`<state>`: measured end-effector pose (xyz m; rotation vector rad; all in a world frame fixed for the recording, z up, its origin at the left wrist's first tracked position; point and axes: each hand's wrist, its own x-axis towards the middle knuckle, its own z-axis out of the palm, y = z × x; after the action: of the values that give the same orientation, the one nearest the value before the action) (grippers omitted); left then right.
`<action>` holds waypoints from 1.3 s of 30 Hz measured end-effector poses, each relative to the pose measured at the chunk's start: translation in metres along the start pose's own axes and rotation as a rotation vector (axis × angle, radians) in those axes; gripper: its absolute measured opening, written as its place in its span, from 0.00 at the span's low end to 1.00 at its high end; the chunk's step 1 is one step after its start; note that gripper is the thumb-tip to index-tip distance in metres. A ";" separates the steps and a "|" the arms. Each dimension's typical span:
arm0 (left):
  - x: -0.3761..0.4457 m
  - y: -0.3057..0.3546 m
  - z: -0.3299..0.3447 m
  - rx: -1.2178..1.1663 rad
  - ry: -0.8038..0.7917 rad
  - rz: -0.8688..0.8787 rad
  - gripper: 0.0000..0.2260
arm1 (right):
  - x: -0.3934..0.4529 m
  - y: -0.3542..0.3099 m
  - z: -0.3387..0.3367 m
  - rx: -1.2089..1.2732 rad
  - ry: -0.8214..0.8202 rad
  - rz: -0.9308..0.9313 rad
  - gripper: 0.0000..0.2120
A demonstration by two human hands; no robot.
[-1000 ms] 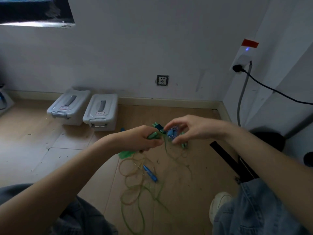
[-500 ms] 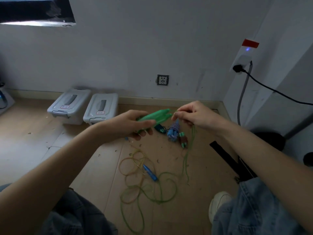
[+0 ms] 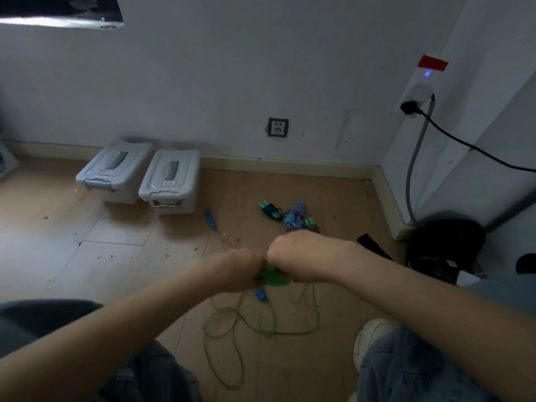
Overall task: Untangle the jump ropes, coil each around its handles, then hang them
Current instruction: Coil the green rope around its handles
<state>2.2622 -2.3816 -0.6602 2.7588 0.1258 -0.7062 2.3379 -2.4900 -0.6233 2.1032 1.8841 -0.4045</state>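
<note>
Your fingers are curled tight on both sides: left hand (image 3: 235,269) and right hand (image 3: 295,256) are knuckle to knuckle, gripping the green handles (image 3: 272,276) between them, probably so the cord wraps snug. The green rope (image 3: 261,329) hangs down from there and loops loose on the floor (image 3: 87,256) in front of your knees. Already-bundled ropes (image 3: 293,216) sit further out toward the wall, near the two storage boxes (image 3: 171,181).

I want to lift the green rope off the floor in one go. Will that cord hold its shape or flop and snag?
Probably floppy: the green rope lies in loose, uneven loops on the floor. It may snag, since its loops cross a yellowish cord. It looks thin, so likely light, trailing below the green handles that both hands appear to hold.
</note>
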 end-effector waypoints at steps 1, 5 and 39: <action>0.000 0.004 0.006 -0.017 -0.067 0.038 0.11 | -0.001 0.001 0.003 0.045 -0.042 -0.034 0.04; -0.011 0.005 -0.007 -0.125 -0.233 0.149 0.09 | -0.007 0.022 0.000 0.471 -0.102 -0.031 0.03; -0.043 -0.027 -0.085 -1.317 0.657 0.130 0.10 | -0.028 0.034 -0.017 1.402 0.120 0.151 0.16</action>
<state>2.2593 -2.3311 -0.5751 1.5625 0.3728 0.3144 2.3691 -2.5125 -0.5956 2.9887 1.5516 -2.0373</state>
